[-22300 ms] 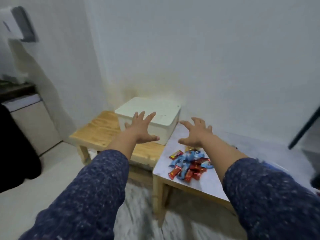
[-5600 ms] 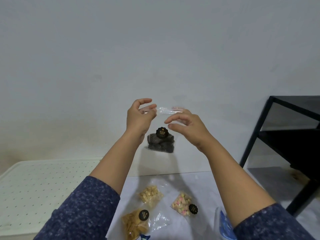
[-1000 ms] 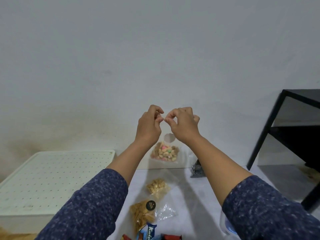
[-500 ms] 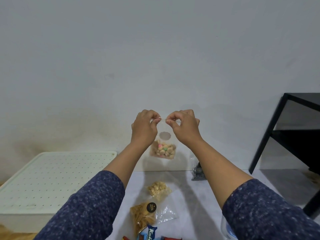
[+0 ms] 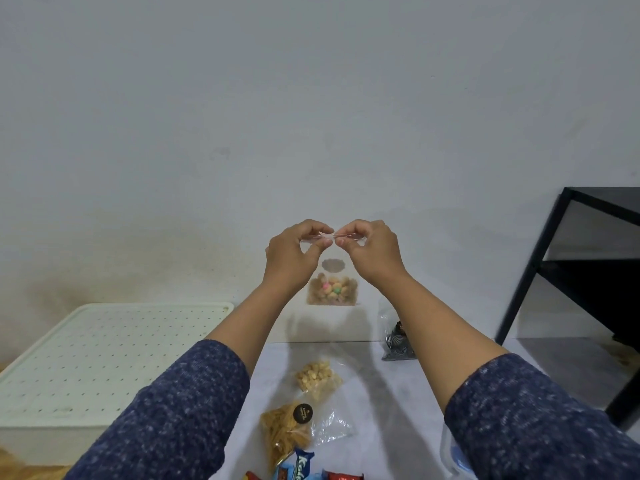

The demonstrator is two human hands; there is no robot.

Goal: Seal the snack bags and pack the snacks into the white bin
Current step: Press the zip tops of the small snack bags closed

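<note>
Both hands pinch the clear snack bag [image 5: 331,289] at its top strip — left hand [image 5: 293,252] and right hand [image 5: 372,251] near touching; run the pinches outward, firmly, so the seal closes fully.

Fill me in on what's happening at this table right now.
A person holds a clear snack bag of colourful pieces up in the air, left hand and right hand both pinching its top edge, apparently sealing it. On the table lie a bag of pale snacks, a bag of orange snacks, a dark-snack bag and wrapped candies. The white bin stands lidded to the left.
</note>
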